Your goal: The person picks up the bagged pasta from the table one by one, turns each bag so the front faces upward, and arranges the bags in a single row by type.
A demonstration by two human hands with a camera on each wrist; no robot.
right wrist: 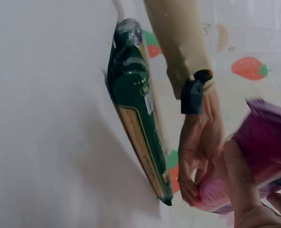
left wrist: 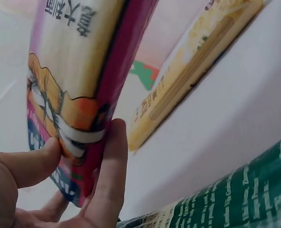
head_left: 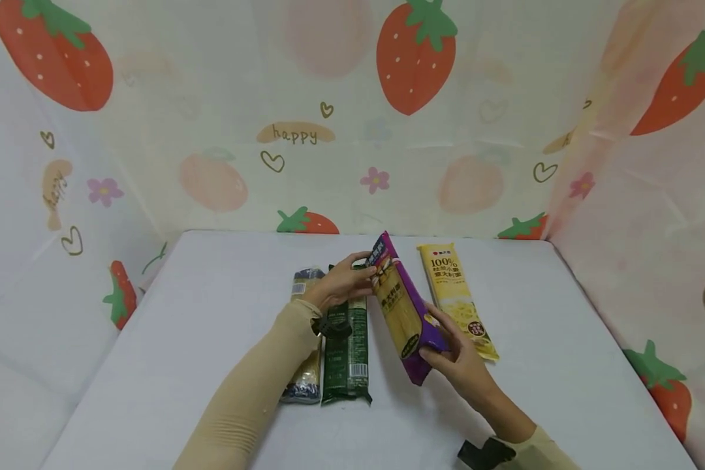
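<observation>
A long purple pasta packet [head_left: 401,307] stands on its edge above the white table [head_left: 182,339], held at both ends. My left hand [head_left: 343,282] pinches its far end; thumb and fingers [left wrist: 107,175] clamp the purple packet [left wrist: 83,90] in the left wrist view. My right hand [head_left: 455,352] grips the near end, where the purple packet [right wrist: 254,156] fills the right wrist view. A yellow pasta packet [head_left: 455,297] lies flat to the right. A green pasta packet [head_left: 345,349] and a blue-ended clear packet [head_left: 307,378] lie to the left under my left forearm.
Strawberry-print sheets wall the table on the back, left and right. The table's near edge runs along the bottom of the head view. Bare tabletop [head_left: 564,365] lies right of the yellow packet and left of the blue-ended packet.
</observation>
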